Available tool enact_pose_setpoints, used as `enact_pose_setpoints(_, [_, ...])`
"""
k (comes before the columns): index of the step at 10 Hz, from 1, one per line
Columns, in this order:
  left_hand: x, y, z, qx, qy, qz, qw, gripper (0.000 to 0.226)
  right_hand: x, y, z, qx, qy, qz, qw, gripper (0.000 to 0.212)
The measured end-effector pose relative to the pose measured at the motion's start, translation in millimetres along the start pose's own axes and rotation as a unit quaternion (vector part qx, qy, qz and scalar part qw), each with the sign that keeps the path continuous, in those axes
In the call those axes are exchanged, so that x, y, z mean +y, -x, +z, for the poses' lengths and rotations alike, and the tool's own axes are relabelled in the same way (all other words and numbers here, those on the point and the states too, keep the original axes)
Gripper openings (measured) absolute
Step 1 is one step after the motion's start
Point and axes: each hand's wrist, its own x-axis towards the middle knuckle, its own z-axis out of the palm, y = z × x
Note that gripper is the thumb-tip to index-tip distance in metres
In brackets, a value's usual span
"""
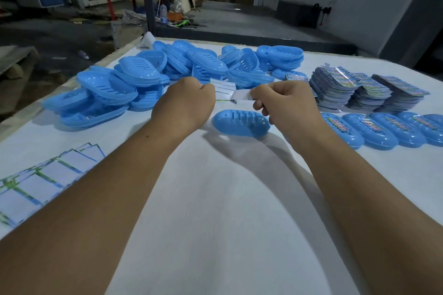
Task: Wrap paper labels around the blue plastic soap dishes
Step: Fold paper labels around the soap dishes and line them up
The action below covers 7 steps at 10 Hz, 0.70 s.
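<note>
Head view: a heap of blue dishes fills the desk's far left, label stacks the far right, wrapped dishes beside them. One soap dish lies upside down between the wrists, long axis left-right. Left hand and right hand fingers pinch a paper label above it.

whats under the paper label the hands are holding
A single blue soap dish lies on the white table below the paper label; the right hand covers the dish's right end.
</note>
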Motion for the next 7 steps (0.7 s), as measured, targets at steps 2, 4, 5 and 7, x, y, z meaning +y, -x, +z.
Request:
enact_pose_setpoints(2, [-7,-7,-3,-0.015,-0.051,0.003,0.999,0.031,0,-1,-2,0.001,-0.032,0.03,0.999,0.022])
enact_pose_setpoints(4, [-13,-8,-6,-0.021,-0.077,-0.005,0.997,0.033,1,1,2,-0.014,-0.022,0.033,0.999,0.027])
enact_pose_setpoints(5, [-15,-9,-8,-0.021,-0.087,-0.016,0.996,0.031,1,0,4,-0.015,-0.017,0.038,0.999,0.026])
enact_pose_setpoints(7, [-16,-7,-24,-0.09,-0.252,-0.052,0.962,0.021,1,-5,-4,0.015,-0.041,0.063,0.997,0.02])
